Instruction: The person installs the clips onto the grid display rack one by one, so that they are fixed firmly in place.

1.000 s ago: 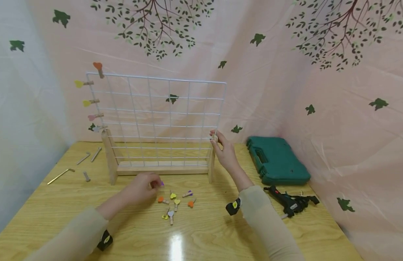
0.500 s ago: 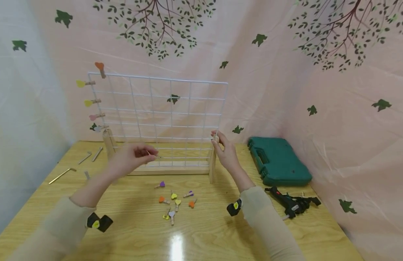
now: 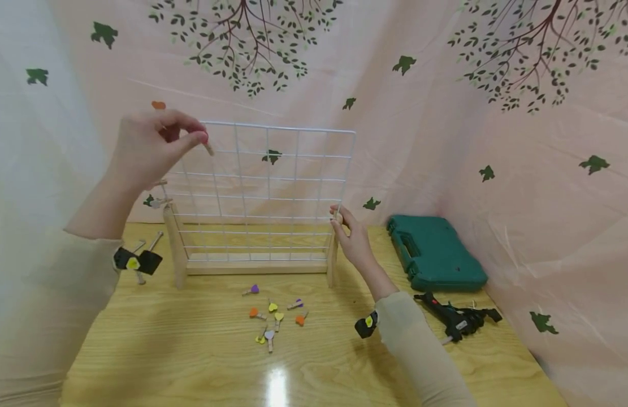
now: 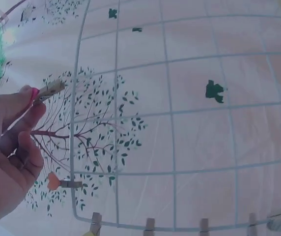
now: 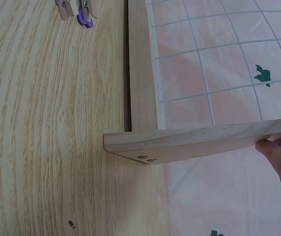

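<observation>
My left hand [image 3: 146, 150] pinches a small wooden clothespin [image 4: 51, 89] with a pinkish-red heart on its end. It is up near the top left of the white wire grid [image 3: 310, 130], the clothespin's bare wooden end pointing away from the fingertips. At that corner, an orange-heart clothespin [image 4: 53, 182] is clipped on the top wire. Other clothespins [image 4: 150, 226] line the grid's left side, partly hidden by my hand in the head view. With thumb and fingers, my right hand [image 3: 353, 243] grips the top of the right post [image 5: 204, 142] of the wooden stand.
Several heart clothespins lie loose before the stand, among them a purple one [image 3: 255, 289] and an orange one [image 3: 254, 312]. A green case [image 3: 446, 249] and a black glue gun [image 3: 461, 323] sit at right. Metal tools [image 3: 155, 241] lie at left, partly behind my sleeve.
My left hand has risen from beside the loose clothespins, past the stand's base, to the grid's top left, carrying the clothespin. The right hand stays on the post.
</observation>
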Action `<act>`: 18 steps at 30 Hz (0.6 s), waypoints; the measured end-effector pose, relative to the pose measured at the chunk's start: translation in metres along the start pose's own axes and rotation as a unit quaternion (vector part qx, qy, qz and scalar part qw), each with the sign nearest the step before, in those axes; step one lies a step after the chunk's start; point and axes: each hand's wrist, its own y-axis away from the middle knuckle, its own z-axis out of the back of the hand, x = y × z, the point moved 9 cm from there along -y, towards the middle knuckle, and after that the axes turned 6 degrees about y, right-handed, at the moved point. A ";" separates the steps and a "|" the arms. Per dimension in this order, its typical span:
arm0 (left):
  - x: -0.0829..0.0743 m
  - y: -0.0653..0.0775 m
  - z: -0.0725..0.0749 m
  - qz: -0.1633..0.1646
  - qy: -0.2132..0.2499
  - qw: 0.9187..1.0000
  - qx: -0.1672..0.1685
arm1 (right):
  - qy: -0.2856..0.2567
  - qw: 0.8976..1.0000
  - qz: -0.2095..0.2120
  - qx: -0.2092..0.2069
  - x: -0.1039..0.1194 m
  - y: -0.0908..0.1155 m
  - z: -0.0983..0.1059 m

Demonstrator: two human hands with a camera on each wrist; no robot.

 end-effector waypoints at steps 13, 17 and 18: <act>0.016 -0.058 0.015 -0.012 -0.136 0.990 0.025 | 0.012 1.000 0.007 -0.005 0.020 0.002 0.007; 0.025 -0.061 0.012 0.004 -0.143 0.989 0.032 | 0.017 1.000 0.001 -0.001 0.003 0.000 0.002; 0.026 -0.061 0.010 0.003 -0.142 0.989 0.034 | 0.015 1.000 -0.001 -0.001 0.000 0.000 0.001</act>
